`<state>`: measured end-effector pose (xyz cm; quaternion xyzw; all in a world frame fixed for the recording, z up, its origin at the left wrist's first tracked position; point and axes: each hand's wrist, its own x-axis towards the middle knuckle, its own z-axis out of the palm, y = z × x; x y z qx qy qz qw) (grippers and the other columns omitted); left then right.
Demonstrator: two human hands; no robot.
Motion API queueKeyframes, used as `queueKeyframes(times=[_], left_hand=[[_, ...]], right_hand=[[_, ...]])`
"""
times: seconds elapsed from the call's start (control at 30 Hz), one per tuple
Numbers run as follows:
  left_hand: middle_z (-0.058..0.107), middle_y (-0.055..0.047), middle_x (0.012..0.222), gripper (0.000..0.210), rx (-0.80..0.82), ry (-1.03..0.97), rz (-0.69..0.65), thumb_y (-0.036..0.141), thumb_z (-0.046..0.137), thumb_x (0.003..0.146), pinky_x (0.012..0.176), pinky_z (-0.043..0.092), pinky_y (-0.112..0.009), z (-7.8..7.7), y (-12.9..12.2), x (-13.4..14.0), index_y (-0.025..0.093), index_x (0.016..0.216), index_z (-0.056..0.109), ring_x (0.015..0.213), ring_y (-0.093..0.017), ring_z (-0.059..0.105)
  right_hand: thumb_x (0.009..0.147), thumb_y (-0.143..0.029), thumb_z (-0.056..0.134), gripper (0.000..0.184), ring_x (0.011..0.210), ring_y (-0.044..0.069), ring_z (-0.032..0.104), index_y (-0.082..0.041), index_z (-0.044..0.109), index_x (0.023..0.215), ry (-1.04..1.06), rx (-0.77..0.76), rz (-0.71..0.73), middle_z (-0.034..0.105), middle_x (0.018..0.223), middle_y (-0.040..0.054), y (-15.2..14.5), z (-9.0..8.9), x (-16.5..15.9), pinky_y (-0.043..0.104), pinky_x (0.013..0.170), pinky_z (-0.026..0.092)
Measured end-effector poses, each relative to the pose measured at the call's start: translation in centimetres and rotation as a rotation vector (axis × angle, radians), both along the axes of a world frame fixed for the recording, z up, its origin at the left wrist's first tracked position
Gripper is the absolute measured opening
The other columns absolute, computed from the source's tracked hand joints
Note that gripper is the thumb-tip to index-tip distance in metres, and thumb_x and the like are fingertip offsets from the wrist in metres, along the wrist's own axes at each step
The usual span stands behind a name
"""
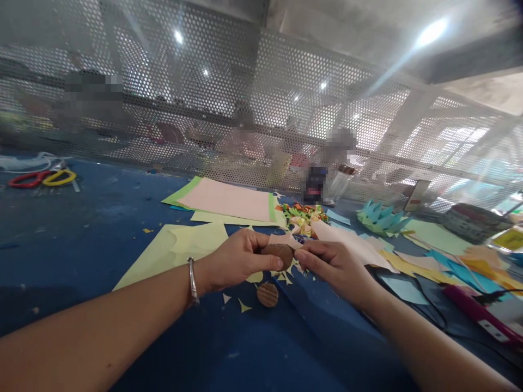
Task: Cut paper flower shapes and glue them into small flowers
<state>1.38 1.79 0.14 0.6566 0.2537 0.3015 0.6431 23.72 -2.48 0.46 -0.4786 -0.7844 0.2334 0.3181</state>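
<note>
Between thumb and fingers, my left hand (243, 258) grips a round brown cardboard disc (278, 256). A piece of pink paper (285, 240) shows behind the disc's upper edge. My right hand (329, 264) is closed in a pinch at the right end of that paper, close to the disc's rim; its fingertips are partly hidden. Below the hands, a second cardboard disc (267, 294) with a ridged face lies flat on the blue table (196, 348). Small pale yellow scraps (244, 306) are scattered around it.
Ahead lie stacked pink and green sheets (229, 198) and a pile of coloured clippings (304, 215). Red and yellow scissors (43, 177) rest far left. A folded blue-green paper piece (379, 218), a purple power strip (478, 313) and cables are right. A perforated metal screen (229, 81) borders the table.
</note>
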Motion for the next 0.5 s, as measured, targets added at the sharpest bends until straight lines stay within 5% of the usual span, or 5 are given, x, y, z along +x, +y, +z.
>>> queueKeyframes(times=[0.33,0.5], left_hand=[[0.074,-0.004,0.082,0.014,0.005,-0.016,0.078,0.021,0.076,0.072,0.078,0.045,-0.027,0.41,-0.24,0.18,0.015,0.085,0.080,0.076,-0.014,0.062],[0.069,-0.002,0.076,0.015,0.044,0.058,0.039,0.026,0.074,0.074,0.076,0.045,-0.029,0.17,-0.41,0.42,0.014,0.082,0.079,0.073,-0.014,0.058]], right_hand=[[0.094,-0.059,0.056,0.045,0.055,0.010,0.033,-0.018,0.060,0.078,0.191,-0.079,-0.067,0.039,0.061,-0.0048,0.06,-0.06,0.00,0.025,0.050,0.027],[0.087,-0.056,0.068,0.039,0.062,0.012,0.042,-0.017,0.065,0.088,0.233,-0.046,-0.081,0.051,0.071,-0.0015,-0.32,-0.20,-0.77,0.025,0.054,0.034]])
